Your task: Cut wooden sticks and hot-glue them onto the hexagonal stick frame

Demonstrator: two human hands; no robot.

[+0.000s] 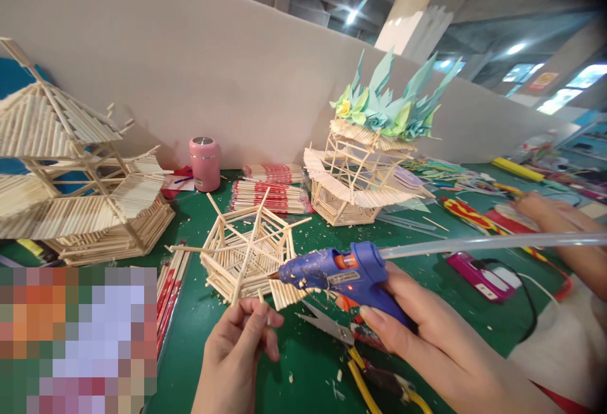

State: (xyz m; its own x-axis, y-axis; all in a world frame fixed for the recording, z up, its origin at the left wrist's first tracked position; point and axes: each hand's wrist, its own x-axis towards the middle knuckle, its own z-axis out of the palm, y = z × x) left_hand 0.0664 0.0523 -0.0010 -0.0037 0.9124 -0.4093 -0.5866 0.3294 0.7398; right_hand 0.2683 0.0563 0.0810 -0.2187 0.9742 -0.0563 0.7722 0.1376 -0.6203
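A blue hot glue gun [339, 272] is gripped in my right hand [422, 332]; a clear glue stick [493, 244] runs out of its back. Its nozzle points left, at the near side of a small hexagonal frame [251, 243] built of wooden sticks. Just in front of that frame, my left hand [244, 344] pinches a short wooden stick [260, 296] between thumb and finger. A slatted panel of sticks [284, 294] juts from the frame's near right side. Below the glue gun lie scissors [327, 324] and yellow-handled pliers [367, 379], partly hidden by my right hand.
A stick pagoda [85, 174] stands left, another stick model [355, 174] with paper leaves at the back. Packs of sticks [268, 196], a pink cup [205, 164] and a magenta power strip [481, 278] sit on the green table [190, 344]. Another person's hands [545, 218] work at right.
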